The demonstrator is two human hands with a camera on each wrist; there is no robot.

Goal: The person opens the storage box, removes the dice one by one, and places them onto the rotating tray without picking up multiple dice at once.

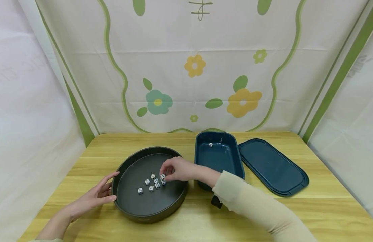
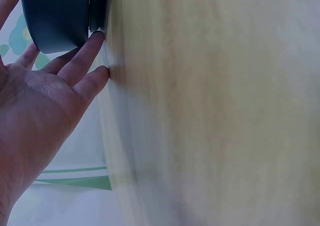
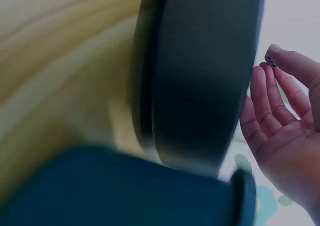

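Note:
A dark round pan (image 1: 138, 208) stands on the table, with several white dice (image 1: 151, 189) with black pips loose on its floor. My left hand (image 1: 94, 195) steadies the pan's left side, its fingers fairly straight against the outer wall; the left wrist view shows the same hand (image 2: 45, 96) beside the wall. Over the pan's right part, my right hand (image 1: 178, 169) pinches a die (image 1: 162, 176) just above another one. In the right wrist view that die (image 3: 270, 60) shows at the thumb tip. One more die (image 1: 210, 145) lies inside the blue rectangular container (image 1: 199, 148).
Right of the container a blue lid (image 1: 274, 168) lies flat on the wooden table (image 1: 331, 215). A small black object (image 1: 216, 202) pokes out below the container, partly behind my right sleeve (image 1: 256, 205). Printed fabric (image 1: 174, 37) hangs behind and at both sides.

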